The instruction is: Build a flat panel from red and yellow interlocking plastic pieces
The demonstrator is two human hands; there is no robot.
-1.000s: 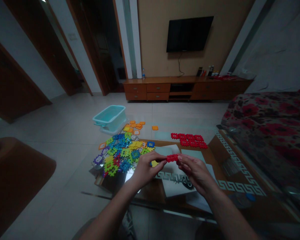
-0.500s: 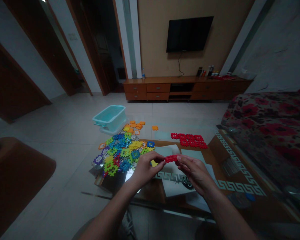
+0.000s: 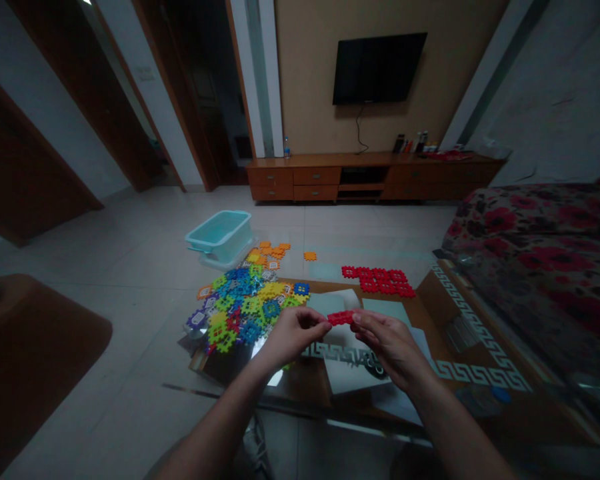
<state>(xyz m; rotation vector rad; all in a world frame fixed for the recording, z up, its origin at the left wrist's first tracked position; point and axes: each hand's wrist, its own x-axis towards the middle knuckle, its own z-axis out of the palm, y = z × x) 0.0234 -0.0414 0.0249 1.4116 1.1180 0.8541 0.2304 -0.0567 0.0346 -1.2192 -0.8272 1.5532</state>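
Observation:
A small red interlocking plastic tile (image 3: 341,318) is held up over the glass table, seen nearly edge-on. My right hand (image 3: 387,340) pinches its right end between thumb and fingers. At the opposite end, my left hand (image 3: 296,333) has its thumb and fingertips closed on the tile's left edge. Beyond my hands, several red tiles (image 3: 380,281) lie joined in two rows on the glass. To the left spreads a heap of mixed-colour tiles (image 3: 250,305), mostly blue, green and yellow. One orange tile (image 3: 310,256) lies apart near the far edge.
A light-blue plastic bin (image 3: 220,237) stands at the table's far left corner. Under the glass show white papers (image 3: 347,373) and a patterned border (image 3: 480,378). A floral-covered sofa (image 3: 535,227) is on the right, and a brown seat (image 3: 40,360) on the left.
My left thumb and fingers have come together at the red tile's left end; before, they were spread wider. My right hand keeps its pinch and has barely moved.

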